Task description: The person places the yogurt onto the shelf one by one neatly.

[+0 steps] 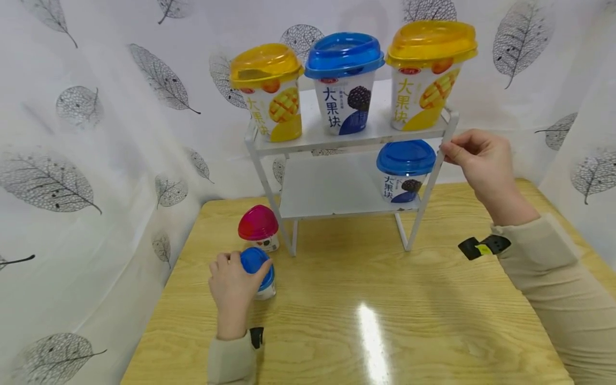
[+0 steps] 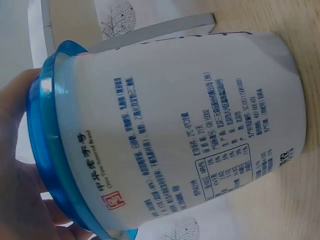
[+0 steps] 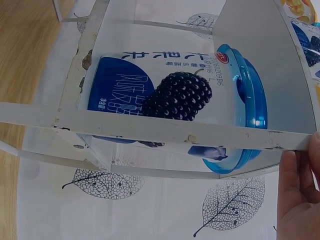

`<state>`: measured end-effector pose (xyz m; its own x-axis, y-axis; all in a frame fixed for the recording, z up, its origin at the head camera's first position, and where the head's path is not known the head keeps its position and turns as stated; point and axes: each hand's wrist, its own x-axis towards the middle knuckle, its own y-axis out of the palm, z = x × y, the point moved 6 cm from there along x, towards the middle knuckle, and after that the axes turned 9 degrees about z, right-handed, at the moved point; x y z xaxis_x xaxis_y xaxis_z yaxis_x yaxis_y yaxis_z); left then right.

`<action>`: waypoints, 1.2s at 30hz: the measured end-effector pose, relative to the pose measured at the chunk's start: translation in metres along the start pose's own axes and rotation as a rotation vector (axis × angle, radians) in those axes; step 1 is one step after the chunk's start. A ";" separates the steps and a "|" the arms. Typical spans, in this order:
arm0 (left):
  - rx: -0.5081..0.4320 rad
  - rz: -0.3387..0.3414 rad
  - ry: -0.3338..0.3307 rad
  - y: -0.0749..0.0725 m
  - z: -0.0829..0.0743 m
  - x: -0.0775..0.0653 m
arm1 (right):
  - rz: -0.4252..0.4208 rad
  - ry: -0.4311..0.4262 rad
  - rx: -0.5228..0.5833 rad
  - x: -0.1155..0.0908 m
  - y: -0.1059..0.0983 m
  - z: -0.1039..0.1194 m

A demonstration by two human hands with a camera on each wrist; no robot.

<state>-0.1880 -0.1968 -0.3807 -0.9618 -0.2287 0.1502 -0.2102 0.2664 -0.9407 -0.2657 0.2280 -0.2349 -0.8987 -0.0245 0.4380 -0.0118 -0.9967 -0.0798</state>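
My left hand (image 1: 233, 286) grips a yogurt cup (image 1: 266, 293) by its blue lid from above, low over the wooden table at the left of the rack. In the left wrist view, the back label of this cup (image 2: 165, 135) fills the picture. My right hand (image 1: 488, 166) pinches the right front post of a white two-tier rack (image 1: 327, 187), near its upper corner. Close by that hand, a blue-lidded blackberry yogurt cup (image 1: 406, 171) stands on the lower shelf at its right end. A red-lidded cup (image 1: 258, 223) sits just behind the one in my left hand.
On the top shelf stand a yellow-lidded cup (image 1: 284, 109) at left, a blue-lidded one (image 1: 344, 101) in the middle and another yellow-lidded one (image 1: 423, 96) at right. Leaf-printed white cloth (image 1: 115, 155) hangs behind and beside the wooden table (image 1: 327, 321).
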 end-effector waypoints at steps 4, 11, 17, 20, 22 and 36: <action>-0.036 0.067 0.016 0.003 0.004 0.002 | 0.000 -0.006 0.021 0.000 0.000 -0.001; -0.131 0.138 0.138 0.002 0.006 0.003 | -0.014 -0.002 0.023 0.001 -0.003 -0.002; -0.273 0.078 0.078 0.003 0.015 -0.005 | -0.012 0.000 0.041 0.001 -0.002 -0.002; -0.306 0.051 -0.029 0.006 0.021 -0.010 | -0.012 0.002 0.045 0.000 -0.001 -0.002; -0.316 0.055 -0.084 0.009 0.024 -0.012 | -0.015 0.002 0.043 0.000 -0.001 -0.002; -0.521 0.184 0.077 0.024 0.031 -0.013 | -0.009 -0.014 0.043 0.000 -0.001 -0.002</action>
<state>-0.1751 -0.2167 -0.4143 -0.9968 -0.0707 0.0378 -0.0774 0.7279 -0.6813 -0.2670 0.2288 -0.2362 -0.8925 -0.0166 0.4508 -0.0004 -0.9993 -0.0376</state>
